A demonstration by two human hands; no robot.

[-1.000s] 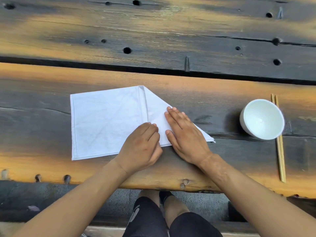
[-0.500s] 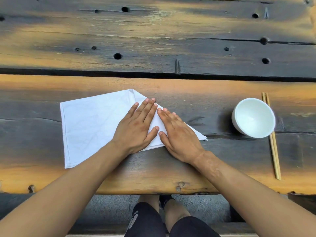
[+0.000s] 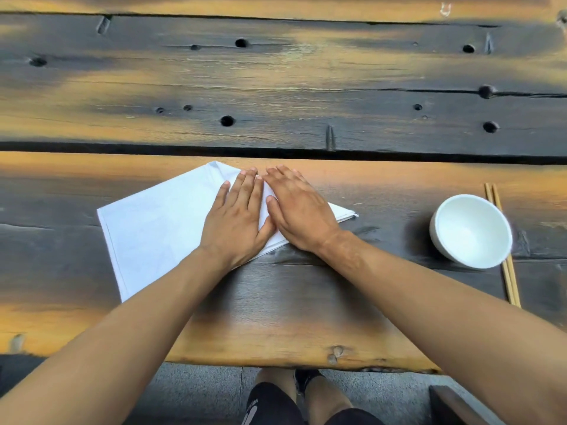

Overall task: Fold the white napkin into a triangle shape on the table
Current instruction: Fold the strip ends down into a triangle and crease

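The white napkin (image 3: 159, 228) lies flat on the dark wooden table (image 3: 291, 302), its right part folded over into a slanted edge that ends in a point at the right. My left hand (image 3: 237, 219) presses flat on the folded part with straight fingers. My right hand (image 3: 296, 207) lies flat beside it on the slanted fold, fingers straight and pointing up and to the left. The two hands touch at the thumbs. Their palms hide the middle of the fold.
A white bowl (image 3: 471, 230) stands at the right of the table. A pair of wooden chopsticks (image 3: 503, 250) lies just behind and beside it. A dark gap (image 3: 122, 146) between planks runs across above the napkin. The table's front edge (image 3: 276, 360) is near my knees.
My left hand went from loosely curled at the napkin's lower edge to flat on the fold. Both hands have slid up along the folded part toward its top corner.
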